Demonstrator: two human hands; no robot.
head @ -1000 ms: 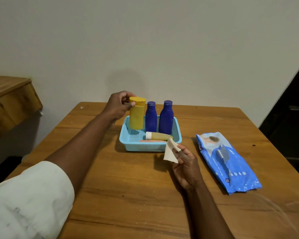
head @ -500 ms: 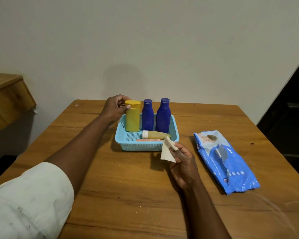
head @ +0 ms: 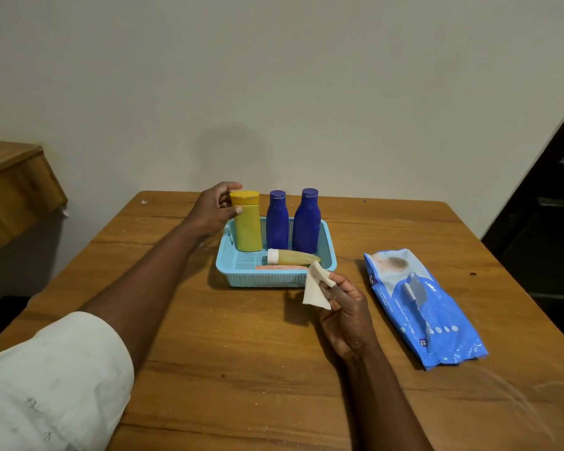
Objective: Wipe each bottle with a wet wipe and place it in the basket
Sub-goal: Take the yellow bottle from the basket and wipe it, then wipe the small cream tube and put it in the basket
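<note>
At my three o'clock lies the blue wipes pack (head: pixel 421 307); I can make out "CARING BABY WET WIPES" in white along it. A small number badge near its end is too blurred to read.

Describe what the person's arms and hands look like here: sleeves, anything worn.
The left arm wears a white sleeve, rolled or cut short above the elbow, with faint grey marks on the cloth; the forearm is bare. The right forearm is bare as far as the frame shows, with no sleeve in view. Neither the left hand nor the right hand shows gloves, a watch or rings.
</note>
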